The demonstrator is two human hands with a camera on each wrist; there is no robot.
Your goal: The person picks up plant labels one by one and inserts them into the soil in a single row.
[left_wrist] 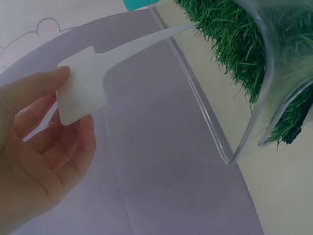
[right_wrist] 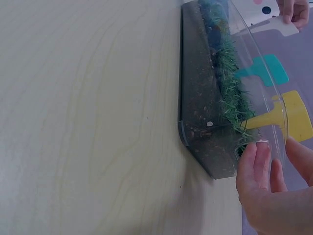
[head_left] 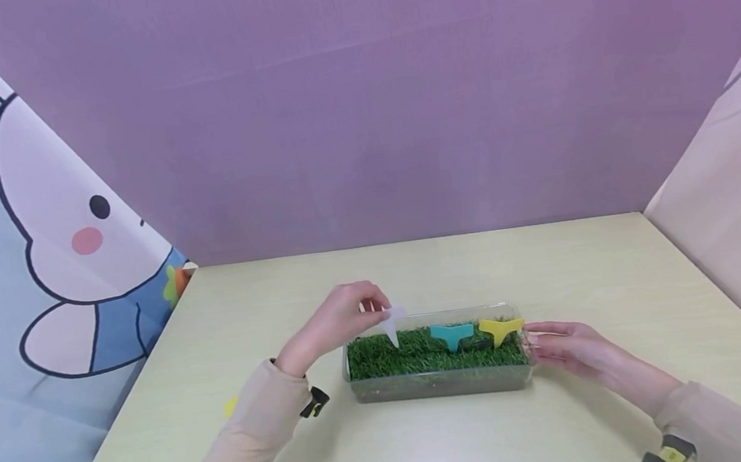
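Observation:
My left hand pinches the broad head of a white T-shaped plant label between thumb and fingers. The label's narrow tip points down and reaches the green grass near the left end of a clear plastic box. At the box's right end, my right hand holds the end wall, thumb by the rim and fingers at an opening below it. Dark soil shows through the side. A teal plant label and a yellow plant label stand upright in the grass, the yellow one nearest the right hand.
The box stands on a pale wooden table. A small yellow piece lies on the table at the left, partly hidden by the left sleeve. Behind the table rises a purple backdrop, with a cartoon-printed cloth on the left.

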